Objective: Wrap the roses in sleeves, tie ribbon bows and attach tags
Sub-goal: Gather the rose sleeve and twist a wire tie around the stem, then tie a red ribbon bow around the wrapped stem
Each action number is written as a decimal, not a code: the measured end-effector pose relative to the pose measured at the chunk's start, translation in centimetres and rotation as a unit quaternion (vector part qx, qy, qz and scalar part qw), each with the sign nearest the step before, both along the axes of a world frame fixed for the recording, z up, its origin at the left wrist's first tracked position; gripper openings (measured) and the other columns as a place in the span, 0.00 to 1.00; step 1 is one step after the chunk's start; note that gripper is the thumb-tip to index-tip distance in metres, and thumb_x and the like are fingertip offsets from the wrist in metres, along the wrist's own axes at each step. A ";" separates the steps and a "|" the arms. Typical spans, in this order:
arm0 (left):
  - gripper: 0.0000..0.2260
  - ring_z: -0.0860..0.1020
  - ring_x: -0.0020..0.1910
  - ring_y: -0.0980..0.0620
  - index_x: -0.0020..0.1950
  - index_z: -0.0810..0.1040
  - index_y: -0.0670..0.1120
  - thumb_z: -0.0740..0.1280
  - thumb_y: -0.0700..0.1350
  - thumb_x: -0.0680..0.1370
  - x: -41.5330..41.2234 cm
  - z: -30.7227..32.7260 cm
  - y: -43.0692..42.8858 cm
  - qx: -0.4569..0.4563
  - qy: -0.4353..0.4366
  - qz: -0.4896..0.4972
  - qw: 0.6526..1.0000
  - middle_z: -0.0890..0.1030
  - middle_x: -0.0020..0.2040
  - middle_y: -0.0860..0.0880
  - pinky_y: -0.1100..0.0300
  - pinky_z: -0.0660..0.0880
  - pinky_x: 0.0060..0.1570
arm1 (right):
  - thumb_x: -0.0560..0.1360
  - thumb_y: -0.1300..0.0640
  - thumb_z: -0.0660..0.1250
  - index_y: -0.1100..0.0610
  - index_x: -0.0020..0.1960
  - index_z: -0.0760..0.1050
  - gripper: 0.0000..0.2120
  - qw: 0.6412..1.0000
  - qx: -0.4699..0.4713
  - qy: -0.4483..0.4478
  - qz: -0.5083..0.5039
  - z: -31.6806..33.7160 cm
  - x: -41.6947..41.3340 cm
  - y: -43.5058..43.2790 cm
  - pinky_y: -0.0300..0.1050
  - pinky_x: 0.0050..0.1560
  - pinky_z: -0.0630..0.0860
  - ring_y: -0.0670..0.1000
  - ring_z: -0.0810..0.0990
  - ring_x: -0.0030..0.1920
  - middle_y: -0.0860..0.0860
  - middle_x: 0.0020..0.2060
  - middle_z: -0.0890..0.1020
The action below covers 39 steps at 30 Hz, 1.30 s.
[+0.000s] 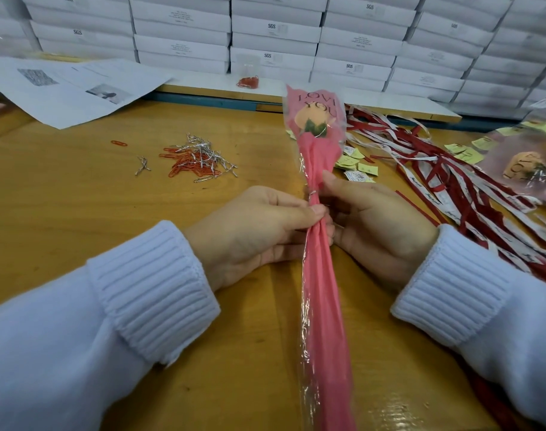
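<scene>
A peach rose sits inside a pink and clear sleeve printed "LOVE YOU", lying lengthwise down the middle of the wooden table. A silver twist tie circles the sleeve's narrow neck. My left hand pinches the sleeve just below the tie. My right hand grips the neck from the other side, thumb up along the sleeve. Red and white ribbons lie in a heap to the right, with small yellow-green tags beside them.
Silver twist ties and red paper clips lie in a pile at centre left. A second wrapped rose lies at far right. Printed paper sheets cover the back left. White boxes are stacked along the back.
</scene>
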<state>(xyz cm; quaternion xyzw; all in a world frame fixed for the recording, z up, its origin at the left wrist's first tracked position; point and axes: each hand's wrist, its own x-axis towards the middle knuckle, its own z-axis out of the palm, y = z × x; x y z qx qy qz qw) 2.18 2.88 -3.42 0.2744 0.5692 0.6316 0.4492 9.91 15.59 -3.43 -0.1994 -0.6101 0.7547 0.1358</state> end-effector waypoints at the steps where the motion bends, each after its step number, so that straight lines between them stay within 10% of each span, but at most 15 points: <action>1: 0.08 0.82 0.34 0.54 0.44 0.81 0.35 0.66 0.39 0.76 0.1 0.1 -0.1 -0.002 0.003 -0.003 1.000 0.83 0.37 0.44 0.64 0.79 0.35 | 0.74 0.57 0.66 0.66 0.50 0.76 0.12 1.000 -0.006 -0.001 -0.006 0.0 0.0 0.0 0.45 0.43 0.71 0.54 0.72 0.38 0.61 0.42 0.73; 5: 0.09 0.81 0.37 0.51 0.45 0.81 0.34 0.66 0.40 0.77 0.3 0.1 0.0 -0.015 0.031 0.001 0.999 0.83 0.39 0.42 0.62 0.80 0.38 | 0.67 0.56 0.68 0.63 0.37 0.76 0.09 1.000 0.014 0.007 0.024 0.1 0.2 -0.1 0.44 0.41 0.70 0.51 0.71 0.33 0.57 0.33 0.72; 16: 0.05 0.80 0.34 0.55 0.43 0.81 0.38 0.67 0.39 0.76 -0.3 0.1 0.1 -0.013 0.031 0.061 0.998 0.82 0.35 0.47 0.64 0.78 0.40 | 0.75 0.56 0.65 0.61 0.43 0.77 0.08 0.999 -0.027 -0.006 -0.023 0.5 -0.1 0.3 0.39 0.40 0.70 0.46 0.72 0.34 0.53 0.35 0.77; 20: 0.07 0.79 0.35 0.52 0.46 0.80 0.33 0.68 0.38 0.75 -0.3 0.0 0.1 -0.026 0.070 0.095 0.993 0.82 0.37 0.44 0.62 0.80 0.40 | 0.76 0.57 0.67 0.59 0.48 0.79 0.07 0.986 0.127 -0.101 -0.027 1.8 0.7 2.0 0.38 0.34 0.71 0.46 0.76 0.34 0.54 0.40 0.80; 24: 0.09 0.80 0.40 0.44 0.46 0.81 0.36 0.69 0.42 0.75 -0.4 -0.3 0.2 -0.058 0.149 0.124 0.979 0.83 0.44 0.38 0.55 0.79 0.48 | 0.75 0.50 0.66 0.49 0.45 0.78 0.04 0.803 0.528 -0.276 0.013 2.9 1.2 6.0 0.35 0.33 0.71 0.44 0.79 0.38 0.46 0.39 0.81; 28: 0.07 0.83 0.41 0.48 0.47 0.81 0.40 0.70 0.44 0.75 -0.6 -0.4 0.3 -0.085 0.208 0.137 0.965 0.85 0.43 0.42 0.57 0.80 0.46 | 0.74 0.52 0.69 0.55 0.48 0.79 0.08 0.668 0.643 -0.371 -0.045 3.2 1.9 9.8 0.38 0.32 0.67 0.47 0.74 0.39 0.48 0.37 0.76; 39: 0.04 0.83 0.41 0.47 0.41 0.81 0.44 0.70 0.42 0.75 -0.9 -0.3 0.1 -0.100 0.172 0.121 0.973 0.85 0.41 0.43 0.53 0.81 0.46 | 0.74 0.56 0.68 0.61 0.54 0.80 0.12 0.592 0.645 -0.483 -0.005 2.6 2.0 10.9 0.41 0.41 0.70 0.50 0.75 0.41 0.53 0.41 0.79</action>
